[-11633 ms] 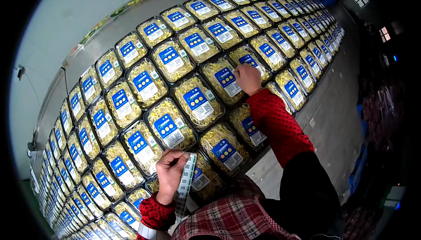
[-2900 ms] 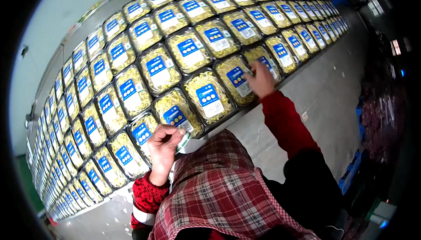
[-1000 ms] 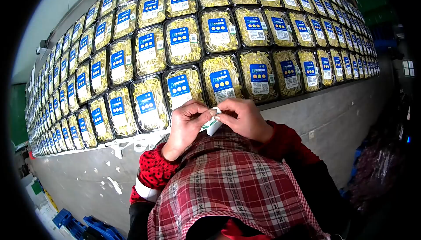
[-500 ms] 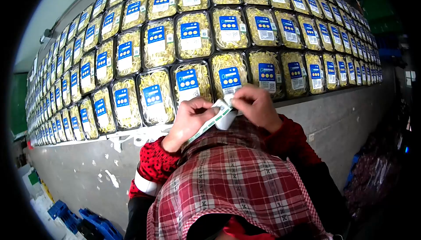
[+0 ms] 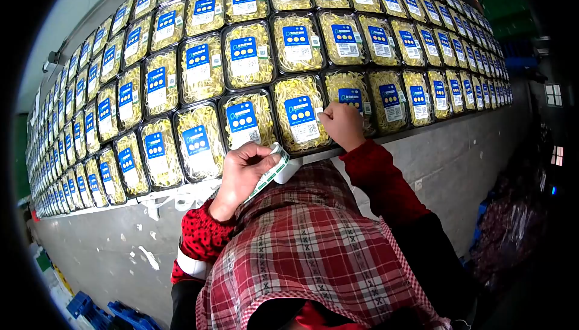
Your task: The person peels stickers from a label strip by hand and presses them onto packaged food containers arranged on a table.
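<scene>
My left hand (image 5: 247, 170) pinches a strip of stickers (image 5: 265, 178), white with green print, at the near edge of the table. A white roll (image 5: 288, 171) hangs just beside it. My right hand (image 5: 342, 126) is closed in a pinch at the right side of a bean sprout pack (image 5: 300, 113) in the front row. A small white sticker (image 5: 319, 113) shows at its fingertips, partly hidden by them. That pack is a black tray with a blue and white label. Behind the right hand, another bean sprout pack (image 5: 351, 85) is partly covered.
Rows of similar packs (image 5: 250, 55) fill the table, many bearing a small green and white sticker beside the main label. White backing strips (image 5: 187, 199) hang at the table's front edge. Blue pallets (image 5: 90, 309) lie on the grey floor (image 5: 114, 251) at lower left.
My right hand has moved away from the sticker strip, up and forward to the front-row pack. My left hand has drawn slightly left and down with the strip. The view has shifted a little.
</scene>
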A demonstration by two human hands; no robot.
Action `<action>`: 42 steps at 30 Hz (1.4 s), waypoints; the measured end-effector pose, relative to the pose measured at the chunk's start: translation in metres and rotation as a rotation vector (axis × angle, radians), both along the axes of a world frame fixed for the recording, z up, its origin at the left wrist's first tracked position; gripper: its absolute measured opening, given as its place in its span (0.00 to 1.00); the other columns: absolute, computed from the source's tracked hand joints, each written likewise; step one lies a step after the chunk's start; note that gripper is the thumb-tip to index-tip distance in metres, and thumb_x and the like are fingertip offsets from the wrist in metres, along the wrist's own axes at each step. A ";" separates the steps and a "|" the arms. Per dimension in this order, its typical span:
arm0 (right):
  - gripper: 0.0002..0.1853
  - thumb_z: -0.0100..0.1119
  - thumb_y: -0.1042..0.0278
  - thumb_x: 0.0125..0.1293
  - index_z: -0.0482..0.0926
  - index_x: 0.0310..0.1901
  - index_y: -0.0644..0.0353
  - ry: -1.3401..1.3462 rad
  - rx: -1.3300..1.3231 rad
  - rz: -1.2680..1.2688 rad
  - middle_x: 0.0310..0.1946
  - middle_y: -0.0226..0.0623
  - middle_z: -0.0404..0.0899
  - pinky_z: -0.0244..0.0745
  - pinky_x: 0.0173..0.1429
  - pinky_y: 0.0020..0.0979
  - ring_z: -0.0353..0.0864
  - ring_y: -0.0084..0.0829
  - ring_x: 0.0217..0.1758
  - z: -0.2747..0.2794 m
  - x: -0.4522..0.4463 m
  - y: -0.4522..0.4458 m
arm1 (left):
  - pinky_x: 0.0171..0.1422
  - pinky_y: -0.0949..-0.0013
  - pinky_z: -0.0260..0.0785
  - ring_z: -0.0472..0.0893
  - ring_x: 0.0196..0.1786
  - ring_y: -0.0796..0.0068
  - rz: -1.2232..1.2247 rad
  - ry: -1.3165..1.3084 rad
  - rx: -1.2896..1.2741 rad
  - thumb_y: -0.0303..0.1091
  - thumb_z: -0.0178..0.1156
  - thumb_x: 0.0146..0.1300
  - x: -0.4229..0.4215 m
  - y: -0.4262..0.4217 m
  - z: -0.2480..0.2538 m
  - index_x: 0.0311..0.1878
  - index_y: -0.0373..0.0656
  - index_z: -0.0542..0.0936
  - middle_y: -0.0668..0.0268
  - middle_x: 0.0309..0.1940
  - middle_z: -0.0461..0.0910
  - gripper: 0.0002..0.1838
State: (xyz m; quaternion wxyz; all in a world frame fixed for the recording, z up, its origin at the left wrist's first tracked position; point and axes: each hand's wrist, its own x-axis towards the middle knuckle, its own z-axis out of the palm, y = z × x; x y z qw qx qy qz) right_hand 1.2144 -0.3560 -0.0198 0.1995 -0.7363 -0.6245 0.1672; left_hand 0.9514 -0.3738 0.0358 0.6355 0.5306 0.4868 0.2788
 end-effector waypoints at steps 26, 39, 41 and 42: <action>0.07 0.63 0.71 0.57 0.82 0.25 0.64 0.553 -0.126 0.168 0.21 0.39 0.81 0.73 0.30 0.32 0.79 0.29 0.23 0.028 -0.091 0.010 | 0.33 0.75 0.67 0.75 0.29 0.82 0.144 -0.005 -0.005 0.28 0.70 0.58 -0.074 -0.033 -0.011 0.31 0.34 0.84 0.66 0.26 0.79 0.07; 0.12 0.63 0.73 0.65 0.79 0.47 0.68 0.787 -0.275 0.525 0.43 0.40 0.82 0.78 0.48 0.29 0.82 0.27 0.45 0.070 -0.168 0.004 | 0.36 0.78 0.66 0.71 0.30 0.87 0.274 0.101 0.161 0.29 0.68 0.61 -0.107 -0.003 0.000 0.28 0.35 0.79 0.72 0.25 0.78 0.10; 0.08 0.64 0.75 0.62 0.80 0.41 0.69 0.899 -0.157 0.589 0.32 0.39 0.83 0.75 0.36 0.26 0.81 0.22 0.32 0.070 -0.196 0.006 | 0.37 0.79 0.65 0.71 0.31 0.86 0.327 0.018 0.169 0.30 0.66 0.63 -0.113 0.002 0.006 0.29 0.35 0.81 0.71 0.26 0.78 0.09; 0.06 0.63 0.79 0.61 0.80 0.40 0.69 0.928 -0.243 0.557 0.30 0.38 0.83 0.74 0.34 0.23 0.80 0.19 0.31 0.072 -0.203 0.010 | 0.38 0.79 0.65 0.71 0.32 0.86 0.308 0.007 0.136 0.30 0.65 0.64 -0.122 0.005 0.013 0.31 0.35 0.81 0.71 0.26 0.78 0.09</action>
